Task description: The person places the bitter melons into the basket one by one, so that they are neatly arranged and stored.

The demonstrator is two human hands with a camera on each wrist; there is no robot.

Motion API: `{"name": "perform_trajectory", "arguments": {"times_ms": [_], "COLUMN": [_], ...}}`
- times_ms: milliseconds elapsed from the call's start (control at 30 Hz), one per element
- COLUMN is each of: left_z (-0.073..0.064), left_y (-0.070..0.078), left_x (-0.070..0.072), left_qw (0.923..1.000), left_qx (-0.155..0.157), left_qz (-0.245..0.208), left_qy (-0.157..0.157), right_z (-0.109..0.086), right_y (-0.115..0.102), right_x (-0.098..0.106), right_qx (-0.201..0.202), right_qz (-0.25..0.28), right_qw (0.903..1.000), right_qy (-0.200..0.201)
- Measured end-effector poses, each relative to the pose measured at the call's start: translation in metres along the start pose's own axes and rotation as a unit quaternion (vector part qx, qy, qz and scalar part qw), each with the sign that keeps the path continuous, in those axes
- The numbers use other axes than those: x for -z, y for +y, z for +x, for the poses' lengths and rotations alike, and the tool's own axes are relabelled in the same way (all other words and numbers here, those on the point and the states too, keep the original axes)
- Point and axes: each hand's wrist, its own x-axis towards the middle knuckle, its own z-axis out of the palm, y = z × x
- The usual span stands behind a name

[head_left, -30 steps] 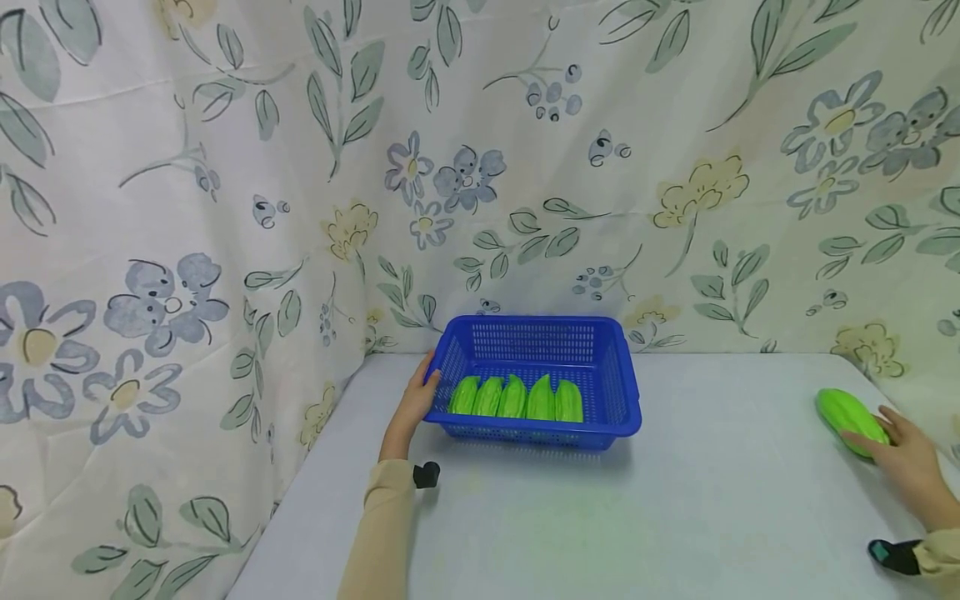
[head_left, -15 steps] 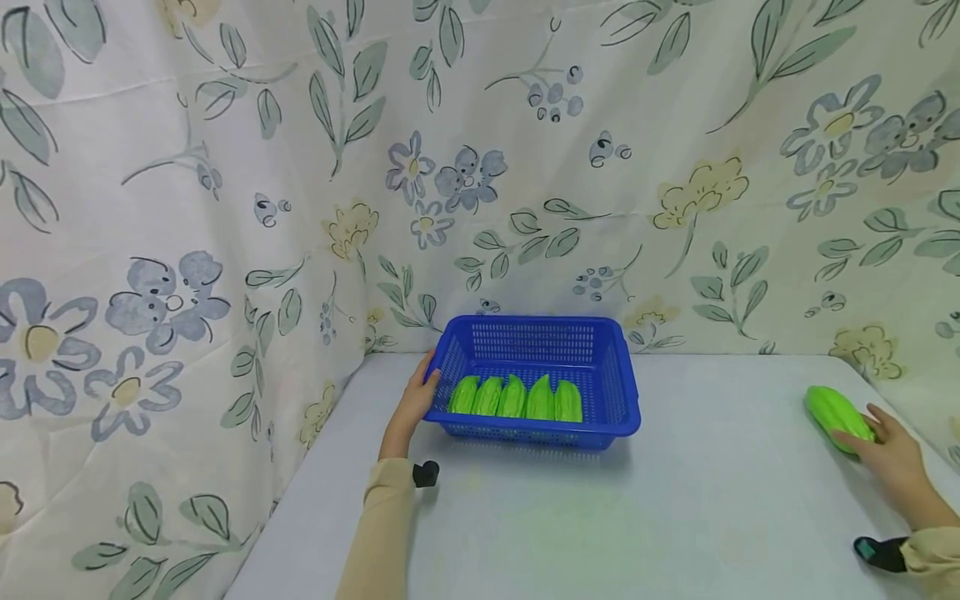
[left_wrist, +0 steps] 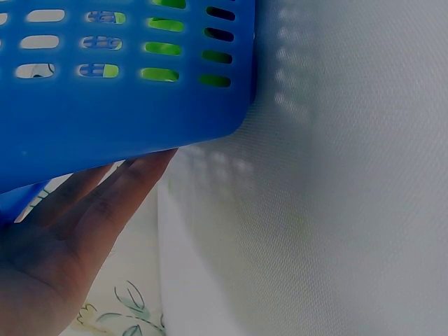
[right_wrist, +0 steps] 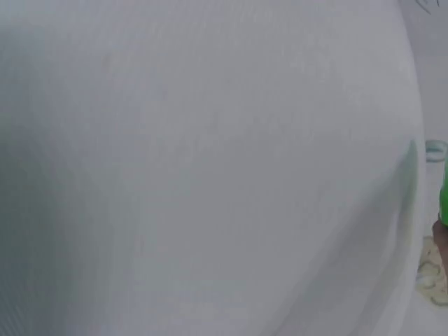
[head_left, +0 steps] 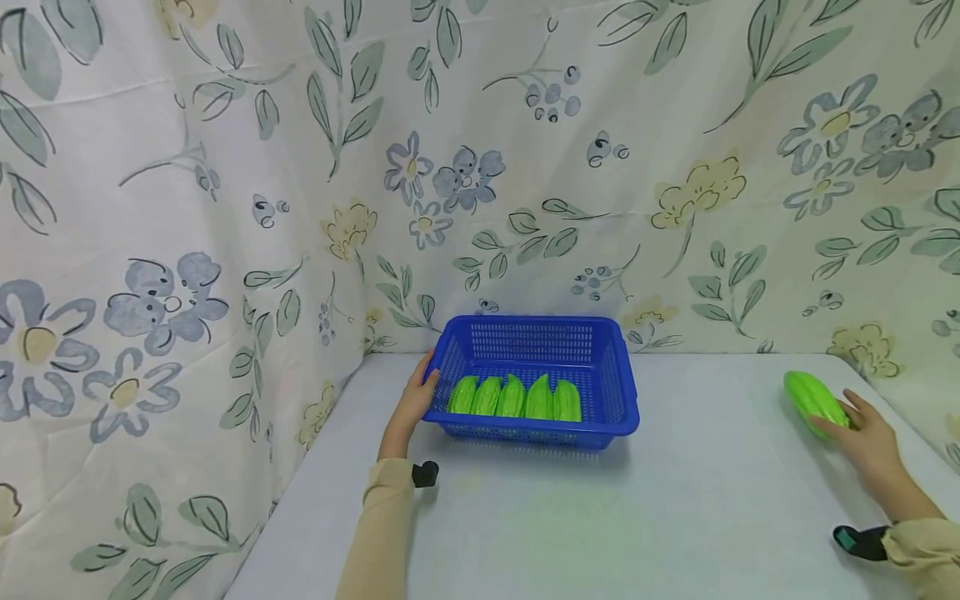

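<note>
A blue perforated plastic basket [head_left: 528, 427] stands at the back middle of the white table. Several bright green bitter melons [head_left: 512, 397] lie side by side along its front. My left hand [head_left: 411, 404] holds the basket's left rim; in the left wrist view its fingers [left_wrist: 115, 199] lie along the outside of the wall. Over on the right, my right hand [head_left: 866, 433] grips another green bitter melon [head_left: 806, 396] by its near end, over the table. The right wrist view catches only a sliver of this bitter melon [right_wrist: 444, 199] at its edge.
The white table [head_left: 705, 500] meets a floral cloth [head_left: 555, 167] hanging behind it and along the left. A black wrist device [head_left: 425, 474] sits by the left cuff, and another black device [head_left: 858, 542] by the right cuff.
My right hand has carried the bitter melon leftward and slightly farther back over the table. The left hand, the basket and the bitter melons inside have stayed in place.
</note>
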Motion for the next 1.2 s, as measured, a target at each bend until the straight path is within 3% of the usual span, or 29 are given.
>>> {"name": "perform_trajectory", "arguments": {"times_ms": [200, 767, 1200], "left_z": [0.001, 0.001, 0.000], "left_y": [-0.001, 0.000, 0.001], "left_x": [0.000, 0.001, 0.001], "left_qw": [1.0000, 1.0000, 1.0000], "left_qx": [0.000, -0.003, -0.003], "left_qz": [-0.003, 0.004, -0.003], "left_qy": [0.001, 0.001, 0.000], "right_z": [-0.001, -0.010, -0.019], "right_y": [-0.014, -0.073, -0.116], "right_x": [-0.009, -0.044, -0.074], "right_qx": [-0.032, -0.021, 0.046], "right_qz": [0.059, 0.073, 0.084], "right_qw": [0.9977, 0.9964, 0.9940], "right_qy": [-0.010, -0.035, -0.053]}}
